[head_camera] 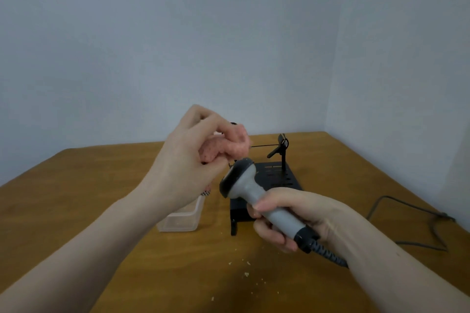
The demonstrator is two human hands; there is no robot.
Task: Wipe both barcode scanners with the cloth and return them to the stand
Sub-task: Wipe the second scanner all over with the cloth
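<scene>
Right hand [292,218] grips grey scanner [254,198]; left hand [193,157] bunches pink cloth [229,147]; clear plastic tub [183,218] holds, seemingly, nothing.

Pretty tight in the middle: the black stand [269,183] sits mid-table with its upright post [283,152] and thin crossbar sticking up at the back. A clear plastic tub [181,217] crowds its left side. A grey cable [407,221] loops over the right side of the table [89,198]. Front strip is open wood, just a few crumbs [246,274]. The left side has plenty of room too.
</scene>
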